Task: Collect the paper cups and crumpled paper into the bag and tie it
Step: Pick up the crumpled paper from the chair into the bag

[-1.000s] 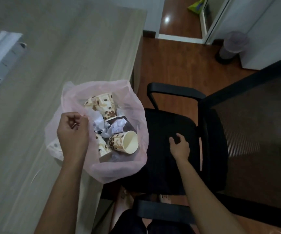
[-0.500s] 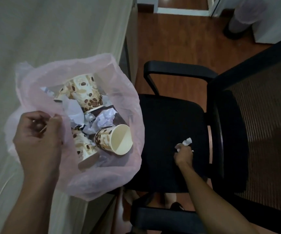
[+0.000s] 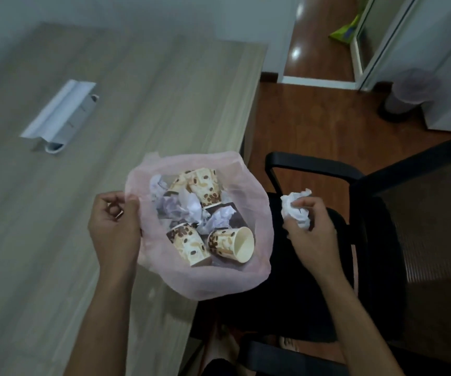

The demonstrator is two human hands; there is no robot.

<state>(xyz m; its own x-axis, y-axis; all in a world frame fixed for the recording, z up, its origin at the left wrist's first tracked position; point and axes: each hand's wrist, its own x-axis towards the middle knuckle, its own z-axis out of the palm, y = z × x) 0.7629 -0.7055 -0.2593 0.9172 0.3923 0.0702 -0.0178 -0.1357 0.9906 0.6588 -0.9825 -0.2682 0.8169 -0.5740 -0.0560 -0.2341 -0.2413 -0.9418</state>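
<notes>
The pink plastic bag (image 3: 208,278) is sitting open at the counter (image 3: 56,240) edge, already holding 3 paper cups (image 3: 231,244) and several paper wads. The left hand (image 3: 114,226) is pinching its rim; the right hand (image 3: 309,234) is gripping 1 crumpled paper ball (image 3: 290,206) beside it. Dropping that in and tying are still remaining.

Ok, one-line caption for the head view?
Left hand holds pink bag open; right hand brings crumpled paper over.

Dim, soft, wide-angle view; glare spot on the floor (image 3: 296,52).
</notes>
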